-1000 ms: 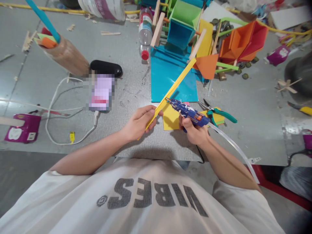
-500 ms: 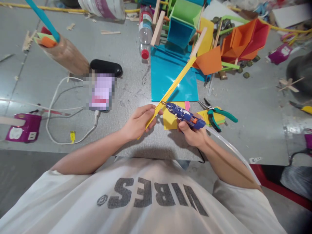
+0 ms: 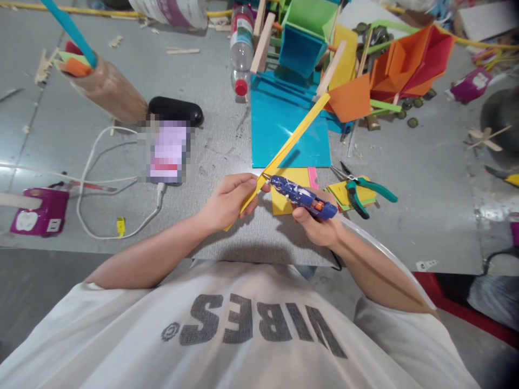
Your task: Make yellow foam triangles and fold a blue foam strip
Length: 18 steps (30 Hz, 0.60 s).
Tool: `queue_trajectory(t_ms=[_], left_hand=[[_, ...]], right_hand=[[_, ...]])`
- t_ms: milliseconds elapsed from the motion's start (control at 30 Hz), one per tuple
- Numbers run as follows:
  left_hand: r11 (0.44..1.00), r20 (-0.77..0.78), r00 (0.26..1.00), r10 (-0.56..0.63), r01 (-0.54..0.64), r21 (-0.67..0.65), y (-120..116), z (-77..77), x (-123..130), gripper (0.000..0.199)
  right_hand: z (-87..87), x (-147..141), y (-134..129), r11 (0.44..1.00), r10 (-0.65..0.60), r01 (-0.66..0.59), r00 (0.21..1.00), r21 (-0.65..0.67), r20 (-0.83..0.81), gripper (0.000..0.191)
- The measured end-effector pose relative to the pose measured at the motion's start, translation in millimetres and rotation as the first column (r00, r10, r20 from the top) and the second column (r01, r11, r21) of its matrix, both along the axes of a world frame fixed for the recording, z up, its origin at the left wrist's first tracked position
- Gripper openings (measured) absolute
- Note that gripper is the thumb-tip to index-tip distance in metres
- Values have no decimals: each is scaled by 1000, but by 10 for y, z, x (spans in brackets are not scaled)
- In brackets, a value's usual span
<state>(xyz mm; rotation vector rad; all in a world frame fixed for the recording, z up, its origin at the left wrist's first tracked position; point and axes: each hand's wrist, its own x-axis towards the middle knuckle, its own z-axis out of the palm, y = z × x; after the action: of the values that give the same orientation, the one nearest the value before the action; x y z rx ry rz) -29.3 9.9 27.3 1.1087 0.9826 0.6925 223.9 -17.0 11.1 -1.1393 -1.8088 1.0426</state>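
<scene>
A long folded yellow strip slants up and to the right from my left hand, whose fingers pinch it near its lower end. My right hand is wrapped round a blue hot glue gun, with a long clear glue stick trailing from its back over my forearm. The gun's nozzle is at the strip, just above my left fingertips; whether it touches I cannot tell. Under the strip lies a glossy blue sheet, and a yellow sheet is partly hidden below the gun.
Green-handled pliers lie right of the gun beside small paper pieces. Colourful paper boxes with wooden sticks stand at the back, next to a plastic bottle. To the left are a phone, a white cable and a brown holder.
The glue gun's nozzle has moved a little down and left along the yellow strip, towards my left fingers. My left hand keeps its grip in almost the same place.
</scene>
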Motion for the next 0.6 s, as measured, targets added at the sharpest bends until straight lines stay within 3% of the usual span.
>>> queue_trajectory(t_ms=[433, 600], left_hand=[[1000, -10, 1000, 17, -17, 11, 2, 4, -4, 29], [999, -11, 999, 35, -35, 6, 1, 8, 5, 36]], right_hand=[[-25, -3, -15, 997, 50, -51, 998, 59, 26, 69], [-33, -13, -12, 998, 39, -37, 999, 46, -31, 65]])
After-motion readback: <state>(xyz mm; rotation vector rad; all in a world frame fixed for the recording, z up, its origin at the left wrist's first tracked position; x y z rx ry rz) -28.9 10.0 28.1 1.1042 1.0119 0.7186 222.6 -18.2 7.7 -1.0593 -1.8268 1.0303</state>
